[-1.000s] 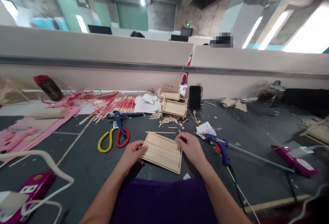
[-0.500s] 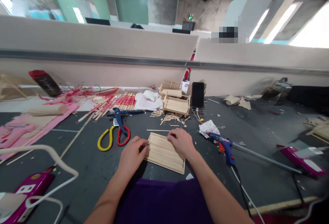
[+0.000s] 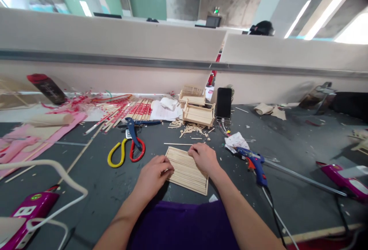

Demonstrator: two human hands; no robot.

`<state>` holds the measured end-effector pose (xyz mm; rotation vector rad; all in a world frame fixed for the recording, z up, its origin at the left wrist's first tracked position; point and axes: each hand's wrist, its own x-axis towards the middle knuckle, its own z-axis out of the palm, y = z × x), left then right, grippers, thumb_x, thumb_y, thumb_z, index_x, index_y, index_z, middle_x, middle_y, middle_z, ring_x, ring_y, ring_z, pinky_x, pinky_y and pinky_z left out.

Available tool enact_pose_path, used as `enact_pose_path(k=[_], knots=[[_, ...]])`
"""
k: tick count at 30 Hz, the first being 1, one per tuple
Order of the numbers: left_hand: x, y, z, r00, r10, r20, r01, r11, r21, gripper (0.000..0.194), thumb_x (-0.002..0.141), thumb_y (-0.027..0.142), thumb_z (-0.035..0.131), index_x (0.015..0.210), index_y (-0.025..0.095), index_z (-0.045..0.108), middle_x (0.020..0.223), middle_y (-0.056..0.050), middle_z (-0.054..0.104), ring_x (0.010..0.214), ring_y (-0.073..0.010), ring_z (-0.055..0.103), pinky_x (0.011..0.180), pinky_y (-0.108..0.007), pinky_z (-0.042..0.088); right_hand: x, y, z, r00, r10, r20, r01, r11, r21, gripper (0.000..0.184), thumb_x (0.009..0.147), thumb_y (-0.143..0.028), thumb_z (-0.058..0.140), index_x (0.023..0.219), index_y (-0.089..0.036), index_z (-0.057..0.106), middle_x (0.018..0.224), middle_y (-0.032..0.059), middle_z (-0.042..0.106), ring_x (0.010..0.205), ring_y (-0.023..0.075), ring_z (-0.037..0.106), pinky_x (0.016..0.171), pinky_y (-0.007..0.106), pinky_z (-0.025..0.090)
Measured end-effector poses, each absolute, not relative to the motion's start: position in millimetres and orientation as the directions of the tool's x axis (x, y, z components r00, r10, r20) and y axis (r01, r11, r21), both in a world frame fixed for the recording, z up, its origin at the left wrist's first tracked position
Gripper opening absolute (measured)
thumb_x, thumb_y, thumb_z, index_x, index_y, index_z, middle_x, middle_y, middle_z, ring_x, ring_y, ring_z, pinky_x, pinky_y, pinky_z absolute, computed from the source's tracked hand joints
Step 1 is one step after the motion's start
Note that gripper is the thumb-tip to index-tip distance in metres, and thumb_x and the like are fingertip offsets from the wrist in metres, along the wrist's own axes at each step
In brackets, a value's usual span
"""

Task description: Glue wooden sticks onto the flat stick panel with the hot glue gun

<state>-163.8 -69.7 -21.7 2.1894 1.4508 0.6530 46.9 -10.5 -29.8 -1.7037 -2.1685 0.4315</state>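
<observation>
A flat panel of thin wooden sticks (image 3: 185, 173) lies slanted on the dark table in front of me, with a stick border along its edges. My left hand (image 3: 157, 171) is closed at the panel's left side, thumb and fingers drawn together over its edge. At the upper right of the panel, my right hand (image 3: 203, 157) rests with curled fingers on the edge; its fingertips are partly hidden. Just beyond the panel lies a single thin stick (image 3: 177, 144).
Scissors with yellow and red handles (image 3: 138, 150) and blue cutters (image 3: 132, 129) lie to the left. A blue glue gun (image 3: 258, 167) is at right. Behind stand small wooden stick models (image 3: 198, 114), a phone (image 3: 223, 102) and bundled sticks (image 3: 140, 109). A white cable (image 3: 66, 179) loops at left.
My left hand has shifted slightly right, further over the panel's left edge. My right hand stays at the upper edge. The camera view has tilted down a little.
</observation>
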Motion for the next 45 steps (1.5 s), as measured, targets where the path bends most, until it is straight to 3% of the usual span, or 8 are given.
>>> enact_pose_path(k=[19,25,34,40,45], knots=[[-164.7,-68.3,-20.9,0.350,0.929,0.121,0.732,-0.352,0.583,0.014,0.085,0.023,0.057,0.076,0.023,0.067,0.087,-0.001,0.063,0.085,-0.0169,0.056,0.073,-0.027,0.040,49.5,-11.9,-32.3,-0.253,0.955,0.153,0.832,0.295,-0.469,0.012,0.085,-0.025,0.057,0.078,-0.023,0.066,0.082,0.0000,0.066,0.083,0.0155,0.056,0.070,0.024,0.033],[-164.7,-69.0,-19.7,0.354,0.929,0.110,0.734,-0.349,0.582,0.013,0.086,0.022,0.058,0.077,0.022,0.067,0.088,0.000,0.063,0.087,-0.0156,0.055,0.074,-0.026,0.039,49.1,-11.7,-31.4,-0.235,0.963,0.131,0.810,0.269,-0.521,0.010,0.084,-0.024,0.057,0.078,-0.023,0.064,0.081,-0.0006,0.066,0.082,0.0151,0.056,0.068,0.023,0.032],[-164.1,-67.1,-21.4,0.378,0.917,0.122,0.742,-0.380,0.553,0.016,0.088,0.022,0.057,0.075,0.022,0.066,0.087,0.000,0.063,0.087,-0.0149,0.054,0.074,-0.026,0.039,45.9,-12.0,-29.4,-0.084,0.996,0.042,0.838,0.094,-0.538,0.012,0.081,-0.032,0.060,0.073,-0.023,0.064,0.077,-0.0019,0.067,0.070,0.0136,0.056,0.058,0.023,0.028],[-165.5,-68.1,-22.1,0.381,0.915,0.133,0.747,-0.390,0.539,0.016,0.088,0.023,0.056,0.076,0.022,0.067,0.087,0.000,0.063,0.087,-0.0155,0.054,0.075,-0.027,0.040,47.4,-10.0,-31.6,-0.093,0.995,0.039,0.846,0.099,-0.524,0.014,0.082,-0.033,0.058,0.074,-0.024,0.066,0.081,-0.0009,0.068,0.075,0.0145,0.057,0.059,0.023,0.029],[-166.2,-66.8,-23.1,0.367,0.922,0.128,0.736,-0.371,0.566,0.013,0.085,0.022,0.058,0.077,0.023,0.068,0.087,0.000,0.064,0.088,-0.0157,0.055,0.075,-0.027,0.041,51.1,-8.7,-29.9,-0.157,0.987,0.023,0.802,0.141,-0.580,0.010,0.079,-0.033,0.062,0.076,-0.026,0.068,0.080,-0.0026,0.068,0.076,0.0137,0.058,0.062,0.022,0.031]])
